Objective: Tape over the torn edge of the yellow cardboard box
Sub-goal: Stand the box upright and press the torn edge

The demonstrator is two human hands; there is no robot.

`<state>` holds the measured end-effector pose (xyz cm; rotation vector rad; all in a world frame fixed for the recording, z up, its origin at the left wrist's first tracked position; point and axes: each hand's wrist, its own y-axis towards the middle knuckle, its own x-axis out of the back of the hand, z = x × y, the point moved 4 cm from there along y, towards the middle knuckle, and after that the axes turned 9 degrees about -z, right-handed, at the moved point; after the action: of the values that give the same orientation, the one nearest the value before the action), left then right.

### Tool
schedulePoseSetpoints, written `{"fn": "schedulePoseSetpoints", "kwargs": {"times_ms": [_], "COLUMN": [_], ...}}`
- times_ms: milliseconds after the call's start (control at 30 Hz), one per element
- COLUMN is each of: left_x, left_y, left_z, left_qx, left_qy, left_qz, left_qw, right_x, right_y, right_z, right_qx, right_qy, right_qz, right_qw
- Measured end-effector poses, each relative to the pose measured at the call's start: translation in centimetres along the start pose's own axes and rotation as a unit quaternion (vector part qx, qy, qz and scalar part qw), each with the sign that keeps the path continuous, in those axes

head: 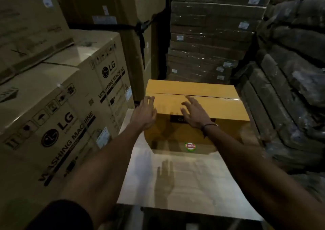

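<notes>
Here, one yellow box (pixel 193 105), left hand (pixel 144 115), right hand (pixel 193 113), fingers (pixel 190 98) spread.

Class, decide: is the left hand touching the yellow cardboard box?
Cannot tell. In the head view the left hand overlaps the yellow cardboard box at its left corner, but blur hides any contact.

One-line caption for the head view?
Both bare hands, left and right, open and reaching over the yellow box among stacked cartons.

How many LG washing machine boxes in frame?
2. A near LG washing machine box sits at left beside the left forearm; a far LG washing machine box stands behind it. The plain cartons stacked behind show no readable print, so more may be hidden.
</notes>
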<state>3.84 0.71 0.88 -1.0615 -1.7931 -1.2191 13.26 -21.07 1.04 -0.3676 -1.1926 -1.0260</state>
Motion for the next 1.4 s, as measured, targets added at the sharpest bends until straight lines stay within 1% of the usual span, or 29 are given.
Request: {"fn": "schedulePoseSetpoints", "kwargs": {"times_ms": [67,167,300,433,567,700,933,1100,1200,1300,1400], "left_x": [-1.3,-4.4,-7.6,-10.3,-11.9,-13.5,-17.0,-19.0,-19.6,-19.6,-19.0], "left_y": [0.4,0.5,0.4,-1.1,-1.4,0.2,2.4,3.6,4.0,4.2,4.1], "left_z": [0.5,1.2,1.9,2.4,1.4,-1.5,-8.7,-14.8,-17.5,-18.0,-17.2], "left_qx": [0.012,0.006,-0.005,0.006,0.019,-0.006,-0.035,-0.064,-0.07,-0.05,-0.026], "left_qy": [0.02,0.048,0.026,0.036,0.047,0.037,0.033,0.027,0.028,0.034,0.042], "left_qz": [0.034,0.098,0.109,0.076,0.047,0.063,0.09,0.1,0.109,0.111,0.109], "left_qw": [0.999,0.994,0.994,0.996,0.998,0.997,0.995,0.993,0.991,0.992,0.993], "right_x": [-2.1,-6.0,-9.2,-10.0,-8.9,-6.9,-3.7,-1.6,-0.9,-1.4,-2.5], "right_y": [1.0,2.4,3.5,3.0,2.1,0.8,-2.7,-4.1,-4.1,-3.1,-1.6], "right_z": [1.2,3.4,3.6,0.7,-4.0,-8.2,-15.3,-20.2,-22.0,-22.1,-20.8], "right_qx": [0.007,0.031,0.033,0.025,-0.027,-0.09,-0.185,-0.226,-0.248,-0.228,-0.187], "right_qy": [-0.006,-0.01,-0.011,0.006,0.02,0.045,0.036,-0.003,-0.045,-0.065,-0.069], "right_qz": [0.043,0.076,0.097,0.05,-0.002,-0.05,-0.115,-0.128,-0.119,-0.092,-0.07], "right_qw": [0.999,0.997,0.995,0.998,0.999,0.994,0.975,0.966,0.96,0.967,0.977]}}
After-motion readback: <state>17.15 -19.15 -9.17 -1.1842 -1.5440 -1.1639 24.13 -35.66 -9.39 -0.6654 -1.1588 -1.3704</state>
